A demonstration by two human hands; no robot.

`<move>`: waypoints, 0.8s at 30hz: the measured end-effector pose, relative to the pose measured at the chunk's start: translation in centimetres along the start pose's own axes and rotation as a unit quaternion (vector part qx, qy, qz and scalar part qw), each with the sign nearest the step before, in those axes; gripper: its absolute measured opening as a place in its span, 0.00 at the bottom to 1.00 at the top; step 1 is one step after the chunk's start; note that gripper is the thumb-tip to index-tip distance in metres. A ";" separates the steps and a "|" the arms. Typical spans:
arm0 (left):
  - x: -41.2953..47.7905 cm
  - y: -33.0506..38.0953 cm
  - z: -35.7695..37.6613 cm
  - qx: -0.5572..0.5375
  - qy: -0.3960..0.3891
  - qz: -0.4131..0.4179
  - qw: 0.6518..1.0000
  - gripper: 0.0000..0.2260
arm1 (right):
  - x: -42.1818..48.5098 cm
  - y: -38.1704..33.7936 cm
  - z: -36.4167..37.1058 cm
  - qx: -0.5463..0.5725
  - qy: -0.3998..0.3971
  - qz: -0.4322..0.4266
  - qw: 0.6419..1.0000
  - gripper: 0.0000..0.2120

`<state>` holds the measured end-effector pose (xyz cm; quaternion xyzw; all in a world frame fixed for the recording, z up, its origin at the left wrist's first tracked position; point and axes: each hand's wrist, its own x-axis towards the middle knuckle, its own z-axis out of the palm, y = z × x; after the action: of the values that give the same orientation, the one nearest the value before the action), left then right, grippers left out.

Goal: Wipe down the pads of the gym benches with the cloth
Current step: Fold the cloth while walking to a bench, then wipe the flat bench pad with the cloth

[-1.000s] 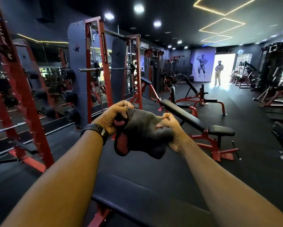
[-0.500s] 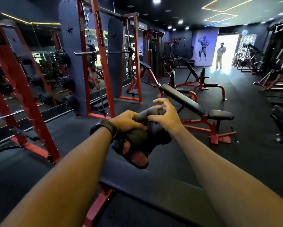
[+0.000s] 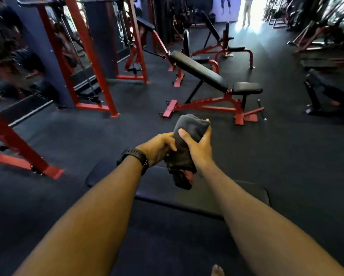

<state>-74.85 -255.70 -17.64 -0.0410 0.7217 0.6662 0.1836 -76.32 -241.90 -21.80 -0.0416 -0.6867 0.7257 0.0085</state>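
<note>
A dark grey cloth (image 3: 189,134), bunched into a roll with a red patch at its lower end, is held upright in front of me. My right hand (image 3: 199,148) grips it around the middle, thumb across its front. My left hand (image 3: 159,147), with a black watch on the wrist, holds the cloth's left side. Both hands hang above the black pad of the near bench (image 3: 237,198), apart from it. A second bench with a black inclined back pad (image 3: 199,70) and seat pad (image 3: 247,88) on a red frame stands further ahead.
Red rack uprights (image 3: 91,56) stand to the left, with a red base foot (image 3: 51,172) close by. More benches (image 3: 225,38) and machines fill the back and right. A person (image 3: 247,8) stands in the bright doorway. Dark rubber floor (image 3: 107,136) lies between the two benches.
My view has tilted downward. Both hands turned the cloth from a loose spread into an upright roll, and my right hand shifted from its top to around its middle.
</note>
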 end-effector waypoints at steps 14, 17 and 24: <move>23.6 -19.0 11.3 0.410 0.003 0.020 0.912 0.24 | 11.7 21.8 -17.0 -0.258 0.198 0.077 0.943 0.39; 28.3 -23.6 14.7 0.473 -0.046 0.021 0.880 0.26 | 13.6 26.7 -21.4 -0.311 0.213 0.124 0.918 0.38; 39.2 -36.0 21.7 0.534 -0.136 0.031 0.834 0.28 | 17.1 40.5 -28.7 -0.485 0.210 0.182 0.829 0.36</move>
<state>-95.76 -231.19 -65.18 0.1763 0.9339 0.1815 0.2525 -89.42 -214.41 -64.60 -0.3161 -0.9120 0.2613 -0.0010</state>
